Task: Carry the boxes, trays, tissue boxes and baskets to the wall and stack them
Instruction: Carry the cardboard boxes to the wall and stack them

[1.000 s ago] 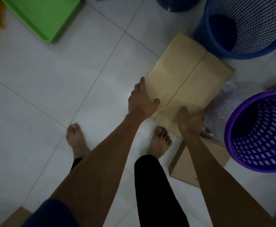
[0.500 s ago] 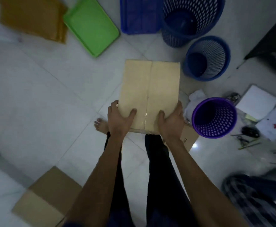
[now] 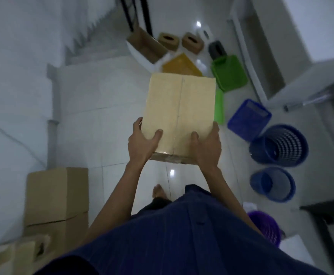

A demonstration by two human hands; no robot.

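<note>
We carry a flat tan cardboard box (image 3: 180,114), our left hand (image 3: 142,141) and right hand (image 3: 206,144) gripping its near corners. Next, we judge: stacking it on the brown boxes (image 3: 56,197) below-left.

Legible text, labels, brands, numbers, signs: none.

Cardboard box (image 3: 180,114), held between left hand (image 3: 141,142) and right hand (image 3: 207,145): top face plain, a taped centre seam only, no print.

Stacked cartons (image 3: 57,197), below and left of the left hand: plain faces; view blurred.

Two tissue boxes (image 3: 169,41), well beyond the hands: dark top openings; any marking, perhaps present, is too small and smeared to read.

Trays and baskets right of the right hand: unmarked.
</note>
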